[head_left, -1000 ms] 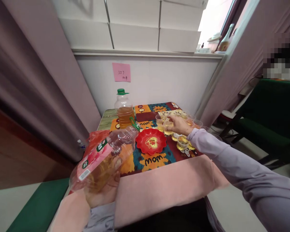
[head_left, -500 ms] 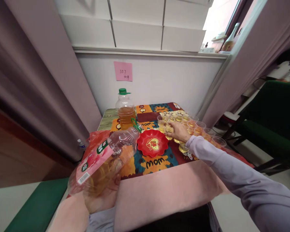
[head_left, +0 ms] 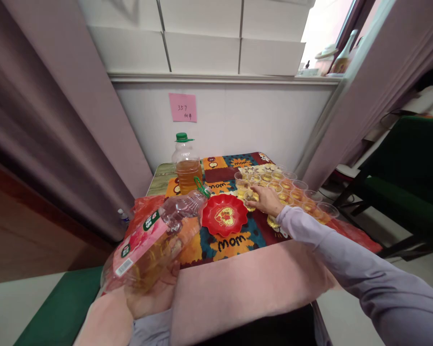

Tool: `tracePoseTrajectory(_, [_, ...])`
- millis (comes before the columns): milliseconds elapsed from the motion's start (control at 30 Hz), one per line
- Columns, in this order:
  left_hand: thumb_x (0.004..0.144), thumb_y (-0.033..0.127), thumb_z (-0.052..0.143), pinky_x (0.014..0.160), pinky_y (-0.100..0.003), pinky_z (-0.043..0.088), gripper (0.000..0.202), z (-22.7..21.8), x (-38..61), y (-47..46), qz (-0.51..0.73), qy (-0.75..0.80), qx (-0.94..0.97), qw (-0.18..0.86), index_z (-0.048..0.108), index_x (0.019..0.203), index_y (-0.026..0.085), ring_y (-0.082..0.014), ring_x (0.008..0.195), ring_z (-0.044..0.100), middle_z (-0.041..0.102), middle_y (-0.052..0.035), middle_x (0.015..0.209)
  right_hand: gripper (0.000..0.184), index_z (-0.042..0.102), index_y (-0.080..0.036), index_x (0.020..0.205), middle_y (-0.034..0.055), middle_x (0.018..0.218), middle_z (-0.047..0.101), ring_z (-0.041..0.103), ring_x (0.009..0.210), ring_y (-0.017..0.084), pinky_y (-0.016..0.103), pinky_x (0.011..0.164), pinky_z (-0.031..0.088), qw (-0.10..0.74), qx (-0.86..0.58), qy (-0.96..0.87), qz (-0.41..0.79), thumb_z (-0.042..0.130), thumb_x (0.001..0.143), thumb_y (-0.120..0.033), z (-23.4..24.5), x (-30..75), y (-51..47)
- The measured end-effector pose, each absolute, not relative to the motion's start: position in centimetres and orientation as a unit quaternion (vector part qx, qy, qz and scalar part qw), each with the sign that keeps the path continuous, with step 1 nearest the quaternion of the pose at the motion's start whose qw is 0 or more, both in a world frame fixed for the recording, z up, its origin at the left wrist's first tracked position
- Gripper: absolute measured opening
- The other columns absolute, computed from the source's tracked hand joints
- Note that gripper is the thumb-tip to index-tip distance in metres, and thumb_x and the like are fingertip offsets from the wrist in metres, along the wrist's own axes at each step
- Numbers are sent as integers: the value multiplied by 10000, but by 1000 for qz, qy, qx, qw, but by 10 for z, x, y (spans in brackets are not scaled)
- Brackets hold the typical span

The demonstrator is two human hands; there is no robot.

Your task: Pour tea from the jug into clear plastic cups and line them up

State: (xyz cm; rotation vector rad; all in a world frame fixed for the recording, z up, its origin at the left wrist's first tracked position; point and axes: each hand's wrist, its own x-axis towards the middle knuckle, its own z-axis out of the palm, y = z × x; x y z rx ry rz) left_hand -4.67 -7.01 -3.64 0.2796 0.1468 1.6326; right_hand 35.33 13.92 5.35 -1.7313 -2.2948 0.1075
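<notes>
My left hand [head_left: 155,294] is wrapped round the lower part of a large clear plastic bottle [head_left: 144,240] with a pink label and amber liquid inside. The bottle leans over, its neck with a green ring handle [head_left: 201,186] pointing right, beside a red scalloped plate [head_left: 211,216] with a gold heart. On the right, my right hand [head_left: 269,199] has its fingers closed at the rim of a small clear plastic cup [head_left: 250,203] holding yellowish liquid. This cup is at the left side of a close group of similar cups [head_left: 286,185]; my hand hides some of them.
A second bottle [head_left: 188,173] with a green cap and amber liquid stands at the back left. The patterned mat [head_left: 231,244] covers the table, with red plastic [head_left: 147,206] at the left. Pink cloth [head_left: 245,283] lies along the front edge. A dark green chair [head_left: 393,178] stands right.
My right hand has shifted slightly left and toward me at the cup. The red plate appears a little further left and nearer. My left hand still holds the tilted bottle.
</notes>
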Motion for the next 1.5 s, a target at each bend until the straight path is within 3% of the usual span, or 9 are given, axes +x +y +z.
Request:
tracePoseTrajectory(233, [944, 488, 643, 962, -615, 677, 747, -42, -44, -72, 742, 39, 141, 654, 511, 1672, 383, -470, 1412, 660, 573, -135, 1684, 535, 762, -192, 1315, 193, 1304, 815, 746, 1246, 384, 483, 1075, 484, 121, -603, -789, 12, 830, 951, -578, 52, 350, 136])
tracePoseTrajectory(433, [946, 451, 632, 899, -578, 700, 786, -32, -41, -71, 753, 78, 141, 638, 451, 1707, 370, -461, 1403, 670, 584, -147, 1674, 442, 791, -194, 1238, 185, 1354, 792, 716, 1262, 381, 509, 1109, 443, 127, -595, -794, -3, 793, 987, -558, 56, 350, 130])
tracePoseTrajectory(633, [941, 451, 646, 900, -512, 705, 668, -29, -39, -74, 762, 118, 169, 614, 610, 1590, 301, -458, 1365, 697, 621, -154, 1641, 480, 783, -176, 1306, 199, 1483, 727, 677, 1345, 400, 534, 1172, 450, 243, -498, -833, -10, 821, 969, -515, 73, 329, 115])
tracePoseTrajectory(767, [921, 458, 665, 885, -490, 705, 696, -37, -44, -75, 764, 127, 182, 606, 602, 1592, 284, -471, 1382, 681, 621, -170, 1636, 424, 770, -184, 1341, 178, 1406, 765, 714, 1297, 350, 467, 1130, 525, 309, -438, -842, 54, 776, 1004, -442, 72, 286, 100])
tracePoseTrajectory(1067, [980, 471, 558, 1008, -565, 657, 680, -59, -57, -74, 747, 54, 196, 633, 554, 1624, 250, -421, 1493, 607, 606, -211, 1642, 355, 804, -249, 1335, 81, 1117, 870, 805, 1065, 280, 332, 886, 574, 209, -526, -809, 161, 806, 985, -310, 63, 187, 134])
tracePoseTrajectory(1167, [995, 483, 550, 1052, -556, 637, 644, -58, -59, -75, 741, 54, 204, 638, 595, 1594, 251, -414, 1495, 605, 606, -201, 1645, 306, 852, -265, 1248, 79, 1098, 878, 810, 1039, 279, 309, 852, 556, 194, -518, -817, 164, 841, 942, -255, 60, 165, 143])
tracePoseTrajectory(1300, [970, 483, 603, 1058, -536, 637, 566, -53, -56, -78, 741, 81, 191, 639, 693, 1490, 280, -408, 1440, 656, 685, -151, 1572, 158, 879, -228, 1081, 96, 1036, 864, 796, 983, 254, 290, 825, 525, 206, -506, -823, 153, 754, 992, -188, 67, 161, 148])
tracePoseTrajectory(1433, [967, 483, 622, 1029, -539, 649, 531, -50, -52, -79, 751, 99, 180, 627, 722, 1460, 313, -422, 1411, 675, 678, -117, 1589, 187, 832, -206, 1159, 107, 1118, 818, 748, 991, 217, 281, 862, 497, 255, -492, -823, 124, 695, 1076, -302, 76, 202, 142])
tracePoseTrajectory(1500, [971, 503, 614, 1026, -551, 648, 550, -50, -52, -78, 753, 103, 174, 627, 703, 1489, 339, -419, 1417, 671, 657, -104, 1616, 194, 820, -196, 1113, 102, 1058, 794, 722, 940, 216, 288, 840, 486, 286, -475, -827, 94, 722, 1066, -356, 72, 233, 132])
